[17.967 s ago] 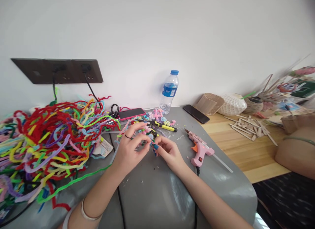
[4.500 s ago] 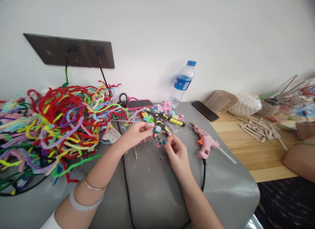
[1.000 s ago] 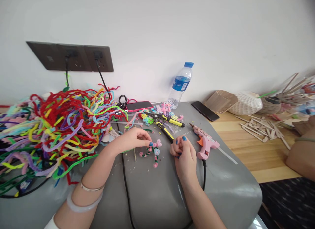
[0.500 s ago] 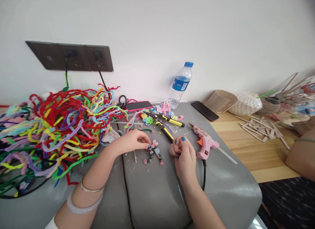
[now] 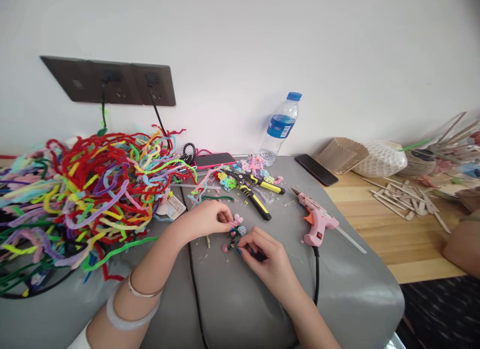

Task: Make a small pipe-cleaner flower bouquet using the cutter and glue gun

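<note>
A small pipe-cleaner flower sprig, with green stems and pink and light blue blooms, is between my hands just over the grey table. My left hand pinches its upper left side near a pink bloom. From the right, my right hand closes thumb and fingertips on the sprig's lower right stem, covering the bloom there. Beyond them lie yellow-and-black pliers and several small pastel pipe-cleaner flowers. A pink glue gun rests to the right of my right hand.
A large heap of coloured pipe cleaners fills the left. A water bottle leans on the wall between a pink-edged phone and a black phone. Wooden sticks lie right, near another person's arm. A black cable crosses the table.
My right hand has moved left from beside the pliers and opened from a loose fist into a pinch at the sprig. My left hand keeps its hold. The view has shifted slightly.
</note>
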{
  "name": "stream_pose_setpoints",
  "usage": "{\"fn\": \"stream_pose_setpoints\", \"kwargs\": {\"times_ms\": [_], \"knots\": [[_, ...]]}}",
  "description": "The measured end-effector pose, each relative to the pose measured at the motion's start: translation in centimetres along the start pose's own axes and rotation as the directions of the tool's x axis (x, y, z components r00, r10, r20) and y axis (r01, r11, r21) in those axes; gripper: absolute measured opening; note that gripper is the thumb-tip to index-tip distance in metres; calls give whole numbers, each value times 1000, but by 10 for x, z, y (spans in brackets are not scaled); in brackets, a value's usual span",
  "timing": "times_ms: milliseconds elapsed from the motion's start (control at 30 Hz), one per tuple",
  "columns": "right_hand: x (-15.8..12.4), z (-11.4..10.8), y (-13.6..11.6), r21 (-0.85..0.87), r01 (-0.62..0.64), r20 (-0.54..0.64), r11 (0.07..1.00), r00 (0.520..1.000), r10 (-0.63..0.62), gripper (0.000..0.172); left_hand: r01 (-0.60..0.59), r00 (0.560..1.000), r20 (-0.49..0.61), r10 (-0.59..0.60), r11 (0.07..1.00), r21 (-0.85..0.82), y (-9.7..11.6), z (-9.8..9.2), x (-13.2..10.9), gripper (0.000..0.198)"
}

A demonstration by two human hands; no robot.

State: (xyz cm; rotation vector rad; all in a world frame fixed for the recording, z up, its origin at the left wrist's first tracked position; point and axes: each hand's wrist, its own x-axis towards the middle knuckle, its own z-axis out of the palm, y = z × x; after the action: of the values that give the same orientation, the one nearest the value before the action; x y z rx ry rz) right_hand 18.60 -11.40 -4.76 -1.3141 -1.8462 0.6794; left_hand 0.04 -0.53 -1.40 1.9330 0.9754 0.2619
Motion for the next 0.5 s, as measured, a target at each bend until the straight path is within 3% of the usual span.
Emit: {"fn": "stream_pose_setpoints", "kwargs": {"times_ms": [500], "knots": [[4, 9, -3, -138, 90, -34, 986, 995, -96, 16, 11, 1000, -7, -10, 1000, 17, 1, 0, 0, 25]]}}
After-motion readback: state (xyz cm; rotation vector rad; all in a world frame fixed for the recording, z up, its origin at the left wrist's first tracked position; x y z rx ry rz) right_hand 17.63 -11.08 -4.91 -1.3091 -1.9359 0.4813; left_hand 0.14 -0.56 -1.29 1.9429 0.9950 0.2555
